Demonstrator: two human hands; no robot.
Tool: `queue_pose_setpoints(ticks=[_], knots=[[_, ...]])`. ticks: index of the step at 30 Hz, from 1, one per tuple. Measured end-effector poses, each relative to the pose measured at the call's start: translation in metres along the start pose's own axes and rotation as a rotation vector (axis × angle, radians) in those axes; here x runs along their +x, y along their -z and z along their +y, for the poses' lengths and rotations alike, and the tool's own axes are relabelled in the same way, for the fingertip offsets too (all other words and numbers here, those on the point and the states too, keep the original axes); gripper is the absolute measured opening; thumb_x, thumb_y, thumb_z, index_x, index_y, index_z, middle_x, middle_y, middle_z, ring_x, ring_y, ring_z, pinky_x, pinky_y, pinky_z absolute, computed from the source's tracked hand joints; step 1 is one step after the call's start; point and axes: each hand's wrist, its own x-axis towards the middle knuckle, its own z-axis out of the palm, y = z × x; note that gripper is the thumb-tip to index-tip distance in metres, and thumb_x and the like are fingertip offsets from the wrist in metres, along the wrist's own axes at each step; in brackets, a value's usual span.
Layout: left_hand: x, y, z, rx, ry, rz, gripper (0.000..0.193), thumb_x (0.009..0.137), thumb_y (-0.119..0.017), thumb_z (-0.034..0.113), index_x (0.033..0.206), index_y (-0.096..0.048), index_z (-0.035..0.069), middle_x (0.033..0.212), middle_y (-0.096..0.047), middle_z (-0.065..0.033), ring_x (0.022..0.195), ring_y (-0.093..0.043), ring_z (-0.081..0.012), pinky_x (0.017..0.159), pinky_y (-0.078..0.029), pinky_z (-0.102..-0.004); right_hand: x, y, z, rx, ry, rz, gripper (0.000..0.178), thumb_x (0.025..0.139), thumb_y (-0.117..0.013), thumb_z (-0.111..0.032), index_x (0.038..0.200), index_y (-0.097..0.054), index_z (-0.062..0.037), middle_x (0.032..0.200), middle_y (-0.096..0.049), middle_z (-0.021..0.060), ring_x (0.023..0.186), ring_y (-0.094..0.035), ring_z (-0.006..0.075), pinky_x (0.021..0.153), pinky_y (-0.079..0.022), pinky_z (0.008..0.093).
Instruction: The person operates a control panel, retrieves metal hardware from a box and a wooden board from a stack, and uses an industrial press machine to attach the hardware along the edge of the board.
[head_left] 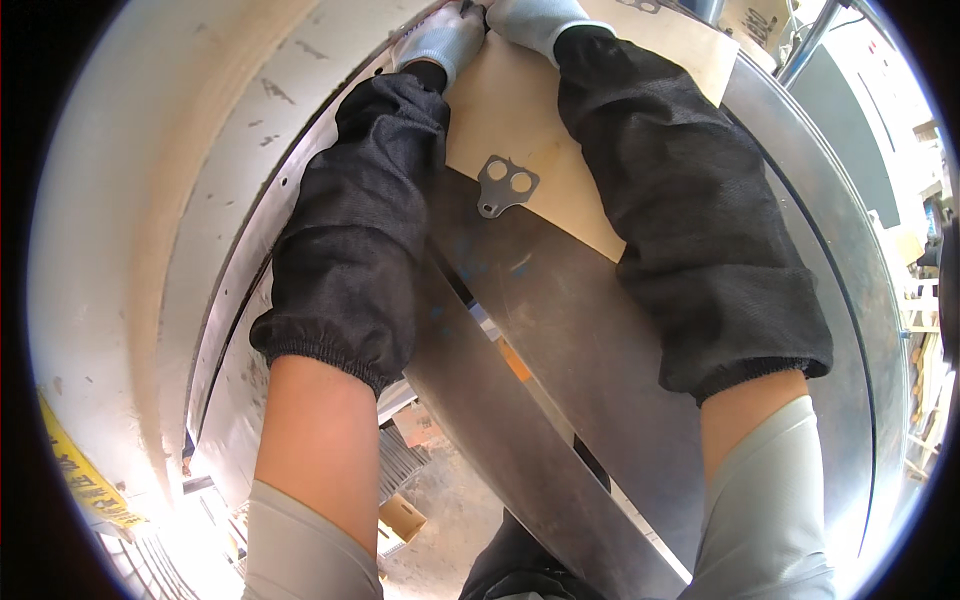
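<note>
Both my hands are at the top edge, close together over a tan sheet (520, 110) that looks like cardboard or thin board. My left hand (442, 38), in a pale glove with dark fingers, is closed; whatever its bent fingers hold is hidden. Beside it is my right hand (540, 20) in a pale glove, its fingers largely cut off by the frame. Nearer me, a flat grey metal plate (497, 196) with two round holes and a small tab lies across the sheet's edge. A similar plate (640, 5) shows partly at the top right of the sheet.
Under the sheet spreads a dark metal table (560, 300), split by a long slot running toward me. A large pale machine body (130, 250) curves along the left. On the floor below stands an open cardboard box (402, 518). A metal pole (808, 42) rises at upper right.
</note>
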Motion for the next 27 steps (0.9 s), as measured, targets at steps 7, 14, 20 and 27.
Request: queue_pose_setpoints(ticks=[7,14,20,27], knots=[[-0.01,-0.001,0.008,-0.062,-0.005,-0.038,0.062,0.104,-0.041,0.058,0.159,-0.047,0.028,0.159,-0.05,-0.0201,0.147,-0.046,-0.0426,0.123,-0.034,-0.0495,-0.052,0.041,0.029,-0.15,0.242,-0.021,0.038,0.094,-0.053,-0.022,0.116,-0.07,0.0034,0.123,-0.069,0.026,0.119,-0.064,0.0408,0.107,-0.049,0.0446],[0.004,0.0,-0.006,-0.053,0.016,-0.039,0.064,0.104,-0.042,0.059,0.16,-0.044,0.03,0.16,-0.051,-0.0146,0.146,-0.047,-0.0411,0.121,-0.036,-0.0516,-0.18,0.147,0.041,-0.089,0.316,-0.007,0.045,0.102,-0.063,-0.034,0.138,-0.066,-0.0062,0.145,-0.063,0.0165,0.144,-0.05,0.0342,0.122,-0.037,0.0468],[0.001,0.003,-0.014,-0.078,-0.002,-0.008,0.066,0.103,-0.043,0.057,0.159,-0.046,0.021,0.159,-0.05,-0.02,0.147,-0.046,-0.0425,0.122,-0.035,-0.0507,-0.201,0.156,0.024,-0.178,0.187,-0.069,0.054,0.101,-0.063,-0.041,0.144,-0.062,-0.0087,0.153,-0.057,0.017,0.152,-0.04,0.0356,0.127,-0.03,0.0476],[-0.026,0.016,0.03,-0.104,0.032,-0.068,0.07,0.105,-0.039,0.058,0.158,-0.047,0.014,0.159,-0.05,-0.0195,0.15,-0.043,-0.041,0.126,-0.029,-0.0514,-0.211,0.182,0.043,-0.142,0.235,-0.276,0.077,0.088,-0.076,-0.05,0.154,-0.055,-0.0149,0.167,-0.041,0.0152,0.159,-0.025,0.0397,0.131,-0.015,0.0526]])
